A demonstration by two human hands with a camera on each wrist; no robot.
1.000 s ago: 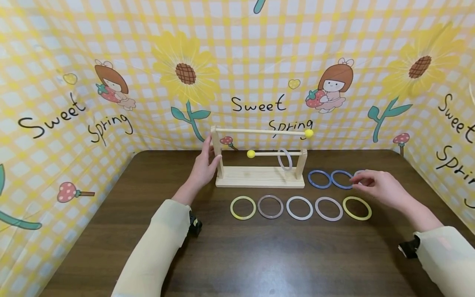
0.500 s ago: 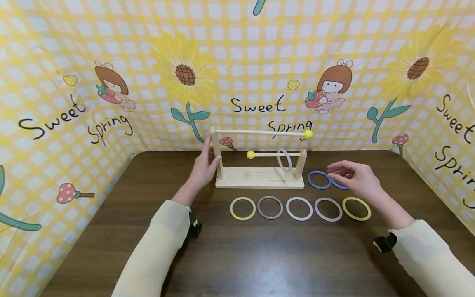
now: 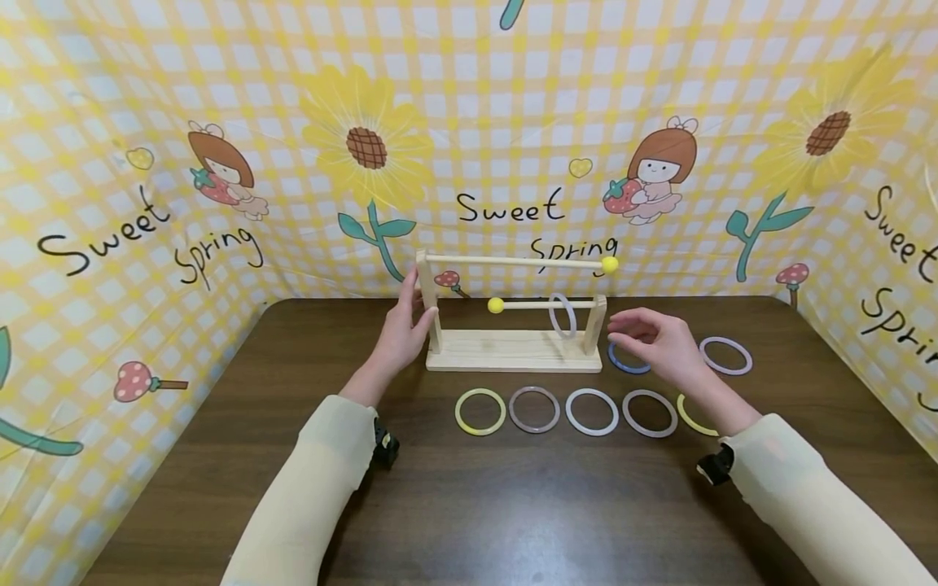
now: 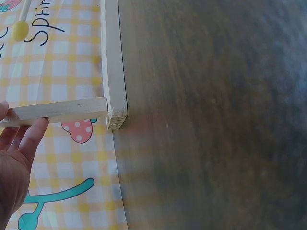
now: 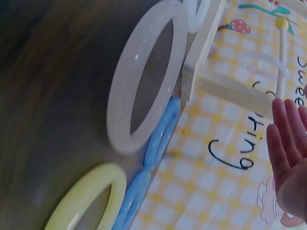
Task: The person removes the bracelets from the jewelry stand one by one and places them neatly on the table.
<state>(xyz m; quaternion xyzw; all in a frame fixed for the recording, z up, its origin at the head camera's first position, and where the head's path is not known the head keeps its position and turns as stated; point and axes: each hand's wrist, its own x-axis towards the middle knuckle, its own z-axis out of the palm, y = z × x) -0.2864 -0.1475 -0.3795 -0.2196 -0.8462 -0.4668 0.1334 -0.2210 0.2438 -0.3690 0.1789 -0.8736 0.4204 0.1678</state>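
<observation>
My left hand [image 3: 396, 335] grips the left post [image 4: 72, 110] of a wooden stand [image 3: 506, 352], thumb on one side and fingers on the other. My right hand [image 3: 659, 346] is beside the stand's right post [image 3: 597, 325], its fingers extended in the right wrist view and no ring in them. A pale lilac ring [image 3: 572, 313] hangs on the lower rod, which ends in a yellow ball [image 3: 496, 305]. Above it, the upper rod [image 3: 513, 260] bears no rings. Below my right hand, a blue ring [image 3: 620, 366] lies partly covered; a second blue ring [image 5: 130, 199] shows in the right wrist view.
A front row on the brown table [image 3: 513, 505] runs from a yellow ring [image 3: 458, 411] through several pale rings to another yellow ring [image 3: 691, 422], partly behind my right wrist. Another lilac ring [image 3: 749, 358] lies at the back right. Checked cloth [image 3: 469, 122] stands behind the table.
My right hand has moved left from the lilac ring, across the blue rings, to the stand's right post. The left hand has stayed on the left post.
</observation>
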